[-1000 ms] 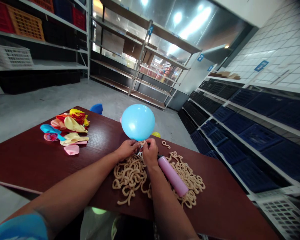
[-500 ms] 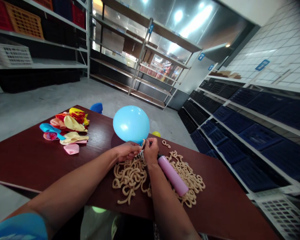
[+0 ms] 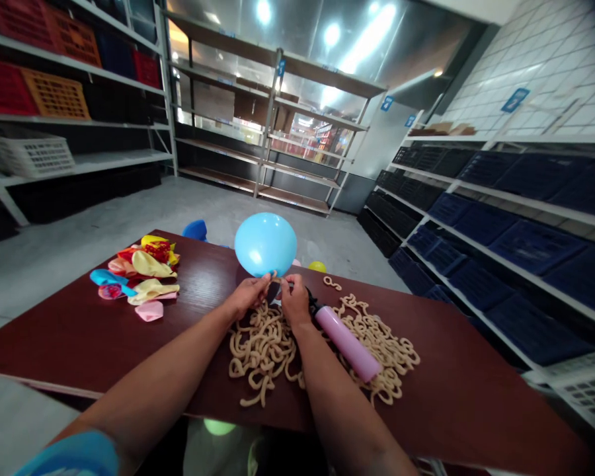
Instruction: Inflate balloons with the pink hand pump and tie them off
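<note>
An inflated light blue balloon [image 3: 266, 242] stands just beyond my fingers, its neck toward me. My left hand [image 3: 250, 295] is closed at the neck, pinching it with a tan, string-like piece. Right beside it, my right hand [image 3: 295, 299] has its fingers pinched on the tan piece, which stretches between both hands. Below them lies a heap of tan curly cords [image 3: 262, 344], and a second heap [image 3: 384, 350] spreads to the right. A pink hand pump [image 3: 350, 344] with a black end rests against that second heap. How the cord loops round the neck is too small to tell.
Flat balloons [image 3: 149, 264] in several colours lie at the left of the dark brown table [image 3: 198, 370]. One loose cord [image 3: 332, 283] lies near the far edge. Beyond stand a blue object [image 3: 195, 230], a yellow balloon [image 3: 317, 266] and shelves with crates [image 3: 496, 261].
The tan piece now stretches between my hands at the balloon's neck, and the hands have drawn slightly apart. My view has tilted up and turned a little.
</note>
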Available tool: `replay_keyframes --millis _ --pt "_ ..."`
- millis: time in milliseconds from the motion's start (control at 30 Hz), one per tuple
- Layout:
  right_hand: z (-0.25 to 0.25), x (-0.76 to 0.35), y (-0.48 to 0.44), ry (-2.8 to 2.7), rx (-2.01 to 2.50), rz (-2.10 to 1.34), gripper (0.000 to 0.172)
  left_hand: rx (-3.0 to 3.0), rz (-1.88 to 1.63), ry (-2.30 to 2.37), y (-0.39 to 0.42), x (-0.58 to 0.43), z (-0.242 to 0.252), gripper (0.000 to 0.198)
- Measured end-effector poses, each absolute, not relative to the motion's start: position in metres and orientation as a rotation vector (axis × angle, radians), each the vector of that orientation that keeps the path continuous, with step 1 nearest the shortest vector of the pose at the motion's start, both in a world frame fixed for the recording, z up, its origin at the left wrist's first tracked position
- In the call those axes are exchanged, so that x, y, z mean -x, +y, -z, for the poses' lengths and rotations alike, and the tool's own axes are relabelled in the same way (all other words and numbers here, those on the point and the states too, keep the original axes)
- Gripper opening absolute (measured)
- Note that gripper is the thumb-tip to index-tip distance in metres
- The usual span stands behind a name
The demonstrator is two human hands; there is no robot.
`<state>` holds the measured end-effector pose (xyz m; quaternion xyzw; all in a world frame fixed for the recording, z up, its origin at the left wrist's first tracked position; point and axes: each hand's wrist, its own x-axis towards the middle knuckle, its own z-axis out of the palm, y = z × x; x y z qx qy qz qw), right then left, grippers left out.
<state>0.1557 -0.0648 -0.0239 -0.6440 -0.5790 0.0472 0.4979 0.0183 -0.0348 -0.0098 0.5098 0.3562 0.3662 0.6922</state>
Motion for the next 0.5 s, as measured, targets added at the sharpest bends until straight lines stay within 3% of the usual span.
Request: replay_keyframes --millis 167,500 --pt "0.027 -0.158 -0.061 -1.472 1.442 0.036 0.027 -1.08 -0.951 0.968 -0.029 -0.026 0.01 0.044" --pt "0.035 -0.161 -0.058 -1.824 1.27 -0.062 0.056 -1.1 -1.006 1.174 0.009 -0.041 -0.004 0.036"
